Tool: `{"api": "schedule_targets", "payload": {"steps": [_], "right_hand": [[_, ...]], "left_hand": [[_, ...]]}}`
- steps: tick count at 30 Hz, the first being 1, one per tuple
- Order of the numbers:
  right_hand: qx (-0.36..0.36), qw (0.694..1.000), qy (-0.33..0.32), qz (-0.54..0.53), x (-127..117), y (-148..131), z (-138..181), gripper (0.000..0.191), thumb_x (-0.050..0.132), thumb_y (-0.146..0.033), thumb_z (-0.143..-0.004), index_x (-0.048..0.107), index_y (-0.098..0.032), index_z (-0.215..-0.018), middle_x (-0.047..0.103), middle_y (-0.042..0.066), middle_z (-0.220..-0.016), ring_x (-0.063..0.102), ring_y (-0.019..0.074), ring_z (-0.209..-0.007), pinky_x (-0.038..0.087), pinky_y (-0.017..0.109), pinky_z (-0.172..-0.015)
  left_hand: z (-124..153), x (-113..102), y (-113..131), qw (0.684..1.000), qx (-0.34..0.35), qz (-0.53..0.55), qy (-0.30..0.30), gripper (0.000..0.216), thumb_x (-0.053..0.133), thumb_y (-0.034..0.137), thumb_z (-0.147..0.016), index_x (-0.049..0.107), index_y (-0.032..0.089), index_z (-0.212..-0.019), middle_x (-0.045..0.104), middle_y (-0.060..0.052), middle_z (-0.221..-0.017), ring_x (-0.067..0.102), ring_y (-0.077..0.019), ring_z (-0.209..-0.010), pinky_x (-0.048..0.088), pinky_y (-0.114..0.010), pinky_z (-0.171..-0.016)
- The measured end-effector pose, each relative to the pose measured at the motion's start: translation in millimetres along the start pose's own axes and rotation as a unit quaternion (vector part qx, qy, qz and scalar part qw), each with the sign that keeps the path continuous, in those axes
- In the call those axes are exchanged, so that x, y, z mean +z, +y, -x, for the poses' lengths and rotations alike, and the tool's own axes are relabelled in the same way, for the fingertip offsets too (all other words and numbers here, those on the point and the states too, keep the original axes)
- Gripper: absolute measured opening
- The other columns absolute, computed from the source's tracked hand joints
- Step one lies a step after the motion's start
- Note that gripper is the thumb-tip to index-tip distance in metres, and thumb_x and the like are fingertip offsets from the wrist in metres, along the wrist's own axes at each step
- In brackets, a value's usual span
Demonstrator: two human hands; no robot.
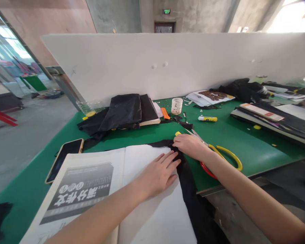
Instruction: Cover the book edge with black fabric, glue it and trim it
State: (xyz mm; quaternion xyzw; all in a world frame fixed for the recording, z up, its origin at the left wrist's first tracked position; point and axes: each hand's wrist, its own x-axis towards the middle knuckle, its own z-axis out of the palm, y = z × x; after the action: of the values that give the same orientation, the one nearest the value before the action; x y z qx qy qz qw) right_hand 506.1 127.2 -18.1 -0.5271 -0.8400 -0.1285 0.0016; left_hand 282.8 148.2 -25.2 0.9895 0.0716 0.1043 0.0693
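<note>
An open book [147, 210] lies in front of me, its left page printed and its right page white. Black cloth [186, 183] sticks out past the book's right and top edges. My left hand [160, 173] rests flat on the white page, fingers spread toward the top right corner. At that corner my right hand [189, 146] pinches the black cloth with closed fingers. A small yellow piece [178, 133] shows just beyond its knuckles; whether the hand touches it I cannot tell. Scissors [228, 154] with yellow and red handles lie partly hidden under my right forearm.
A phone [64, 159] lies left of the book on the green table [147, 134]. Behind are a black-covered book [148, 110], an orange cutter [165, 113], a plastic cup [177, 106] and a glue stick [207, 119]. More books [269, 123] are stacked right. A white partition [132, 64] stands behind.
</note>
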Motion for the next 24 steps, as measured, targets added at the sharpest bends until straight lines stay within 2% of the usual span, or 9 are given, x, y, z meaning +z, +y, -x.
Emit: {"api": "schedule_targets", "payload": {"steps": [5,9,13,20,22,24], "right_hand": [[0.005,1.0,0.003,-0.027,-4,2,6,0.019,0.052,-0.01,-0.084,0.066,-0.019,-0.092,0.064,0.005,-0.094,0.053,0.0205,-0.096,0.036,0.034,-0.083],[0.021,0.999,-0.008,-0.035,-7,0,9,0.029,0.047,-0.004,-0.085,0.066,-0.021,-0.099,0.065,0.004,-0.099,0.053,0.0196,-0.098,0.033,0.035,-0.085],[0.039,0.999,-0.014,-0.016,-8,-6,11,0.027,0.047,-0.006,-0.086,0.065,-0.019,-0.102,0.065,0.006,-0.104,0.052,0.021,-0.1,0.032,0.037,-0.086],[0.099,0.994,-0.035,-0.022,-24,-26,8,0.026,0.047,-0.004,-0.085,0.066,-0.016,-0.1,0.066,0.008,-0.1,0.055,0.0205,-0.096,0.036,0.035,-0.085],[0.123,0.992,0.0,-0.029,-31,-31,16,0.028,0.047,-0.006,-0.085,0.064,-0.016,-0.106,0.066,0.007,-0.103,0.056,0.02,-0.098,0.038,0.035,-0.087],[0.182,0.98,0.071,-0.031,-37,-33,30,0.029,0.045,-0.01,-0.088,0.062,-0.016,-0.111,0.066,0.005,-0.108,0.055,0.0197,-0.101,0.039,0.035,-0.089]], "left_hand": [[-11,4,-16,0.997,-0.069,-0.029,0.005,0.059,0.034,0.046,-0.094,0.03,0.009,-0.14,0.026,-0.015,-0.15,0.019,-0.0244,-0.14,0.026,-0.044,-0.112],[-5,1,-40,0.991,-0.124,-0.045,-0.031,0.065,0.029,0.053,-0.093,0.031,0.007,-0.14,0.026,-0.016,-0.15,0.021,-0.0257,-0.139,0.025,-0.046,-0.112],[9,-2,-55,0.99,-0.125,-0.044,-0.052,0.062,0.025,0.053,-0.094,0.033,0.012,-0.14,0.028,-0.013,-0.149,0.024,-0.0247,-0.138,0.026,-0.046,-0.111],[16,5,-55,0.991,-0.117,-0.067,-0.026,0.059,0.024,0.051,-0.095,0.035,0.012,-0.139,0.03,-0.012,-0.149,0.025,-0.0244,-0.138,0.027,-0.046,-0.111],[17,7,-56,0.99,-0.116,-0.074,-0.015,0.059,0.024,0.05,-0.095,0.037,0.012,-0.138,0.033,-0.011,-0.148,0.027,-0.0246,-0.137,0.028,-0.046,-0.11],[18,9,-57,0.99,-0.115,-0.077,-0.006,0.058,0.025,0.049,-0.095,0.037,0.011,-0.138,0.035,-0.011,-0.147,0.029,-0.0245,-0.137,0.029,-0.045,-0.11]]}}
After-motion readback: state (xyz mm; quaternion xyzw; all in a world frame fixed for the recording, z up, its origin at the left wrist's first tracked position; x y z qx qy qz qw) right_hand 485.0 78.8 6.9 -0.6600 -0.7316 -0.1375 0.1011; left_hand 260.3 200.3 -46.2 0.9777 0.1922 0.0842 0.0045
